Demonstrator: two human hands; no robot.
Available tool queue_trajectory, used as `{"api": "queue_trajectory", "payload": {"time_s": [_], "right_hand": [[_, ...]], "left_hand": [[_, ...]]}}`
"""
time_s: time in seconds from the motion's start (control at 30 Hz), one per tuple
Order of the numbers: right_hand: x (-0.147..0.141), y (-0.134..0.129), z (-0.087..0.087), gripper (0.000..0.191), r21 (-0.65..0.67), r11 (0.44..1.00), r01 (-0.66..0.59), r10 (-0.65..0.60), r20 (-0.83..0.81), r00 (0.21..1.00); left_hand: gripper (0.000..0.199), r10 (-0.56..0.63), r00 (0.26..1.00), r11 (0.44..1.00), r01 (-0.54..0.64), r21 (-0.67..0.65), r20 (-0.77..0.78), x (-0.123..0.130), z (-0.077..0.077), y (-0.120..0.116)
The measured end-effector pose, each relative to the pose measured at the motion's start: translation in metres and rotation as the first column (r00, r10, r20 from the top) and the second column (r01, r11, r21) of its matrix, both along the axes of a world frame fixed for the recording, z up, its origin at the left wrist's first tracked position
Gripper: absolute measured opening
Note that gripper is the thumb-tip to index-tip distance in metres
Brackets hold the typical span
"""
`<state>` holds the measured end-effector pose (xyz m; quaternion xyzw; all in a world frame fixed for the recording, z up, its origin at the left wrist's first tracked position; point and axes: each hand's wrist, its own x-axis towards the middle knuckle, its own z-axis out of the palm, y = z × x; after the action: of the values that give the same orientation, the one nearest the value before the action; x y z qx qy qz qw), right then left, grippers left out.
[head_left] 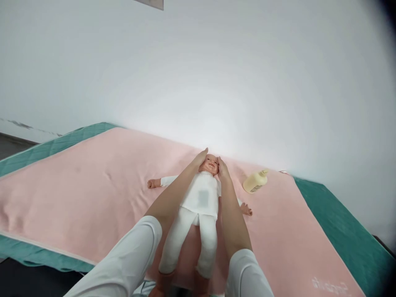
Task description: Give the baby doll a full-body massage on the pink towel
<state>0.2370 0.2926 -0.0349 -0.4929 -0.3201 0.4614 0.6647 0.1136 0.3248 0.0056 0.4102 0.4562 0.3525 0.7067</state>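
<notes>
A baby doll (pixel 201 194) in a white top and white leggings lies on its back on the pink blanket (pixel 102 198), arms spread out to the sides. My left hand (pixel 201 157) rests against the left side of the doll's head (pixel 210 165), fingers stretched out. Against the other side of the head lies my right hand (pixel 222 168), also flat, its fingers partly hidden. Neither hand is wrapped around anything. My forearms run along both sides of the doll's body and cross over parts of its arms.
A pale yellow pump bottle (pixel 255 181) lies tilted on the blanket, right of the doll. Under the blanket, a green quilted cover (pixel 340 222) shows at the edges. A white wall (pixel 198 74) rises directly behind the bed.
</notes>
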Motion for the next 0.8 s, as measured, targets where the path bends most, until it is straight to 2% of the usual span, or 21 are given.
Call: {"api": "queue_trajectory", "payload": {"time_s": [0.07, 0.13, 0.27, 0.47, 0.6, 0.8], "right_hand": [[-0.005, -0.003, 0.0, 0.026, -0.005, 1.0, -0.024, 0.023, -0.022, 0.999], [-0.008, -0.005, 0.0, 0.025, -0.014, 0.999, -0.037, 0.037, -0.053, 0.998], [-0.011, -0.009, -0.004, 0.028, 0.007, 0.999, -0.036, 0.037, -0.074, 0.997], [-0.014, -0.009, -0.01, 0.043, -0.012, 0.998, 0.063, -0.064, -0.009, 0.998], [-0.02, -0.01, -0.01, 0.051, -0.024, 0.997, 0.077, -0.076, 0.038, 0.996], [-0.022, -0.01, -0.009, 0.059, -0.039, 0.994, 0.102, -0.097, 0.103, 0.99]], "left_hand": [[0.061, -0.096, 0.995, 0.994, 0.098, -0.048, 0.032, -0.001, -0.002, -0.004], [0.061, -0.131, 0.988, 0.989, 0.135, -0.057, 0.078, -0.002, -0.006, -0.007], [0.053, -0.087, 0.981, 0.996, 0.089, -0.007, 0.173, -0.005, -0.018, -0.007], [0.038, 0.05, 0.965, 0.987, -0.087, 0.137, 0.257, -0.012, -0.033, -0.007], [0.047, 0.093, 0.969, 0.984, -0.126, 0.13, 0.231, -0.014, -0.036, -0.007], [0.055, 0.062, 0.972, 0.982, -0.1, 0.16, 0.226, -0.018, -0.04, -0.006]]}}
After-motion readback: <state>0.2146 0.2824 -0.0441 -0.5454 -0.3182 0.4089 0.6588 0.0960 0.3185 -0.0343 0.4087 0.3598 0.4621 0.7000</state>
